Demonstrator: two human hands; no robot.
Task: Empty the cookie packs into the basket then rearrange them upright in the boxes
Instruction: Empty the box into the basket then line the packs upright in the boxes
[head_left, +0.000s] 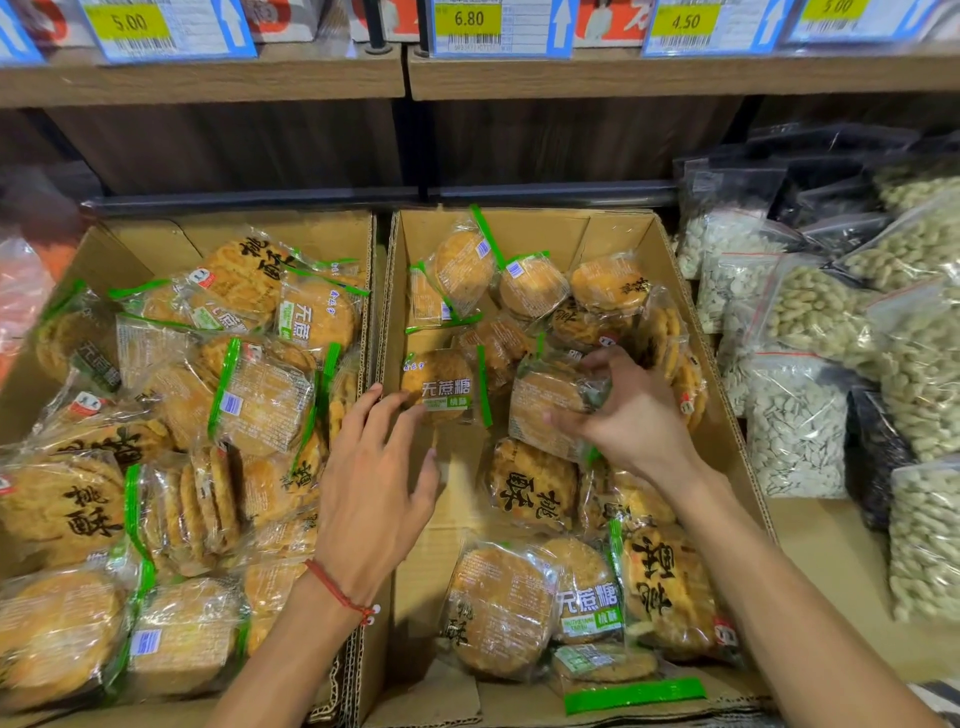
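Gripping a cookie pack (545, 410) with the curled fingers (618, 364) of the right hand (639, 421), inside the right box (613, 228). Reaching in with the left hand (374, 493), fingers spread and holding nothing, tips at the edge of a green-labelled pack (441, 389) in the same box

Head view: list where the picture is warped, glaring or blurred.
In the head view, the wide lens splays the walls of the brown cardboard boxes outward; light glints off the clear plastic cookie packs; the right hand, pinching one pack, has motion-smeared fingertips; the far-left margin is soft.
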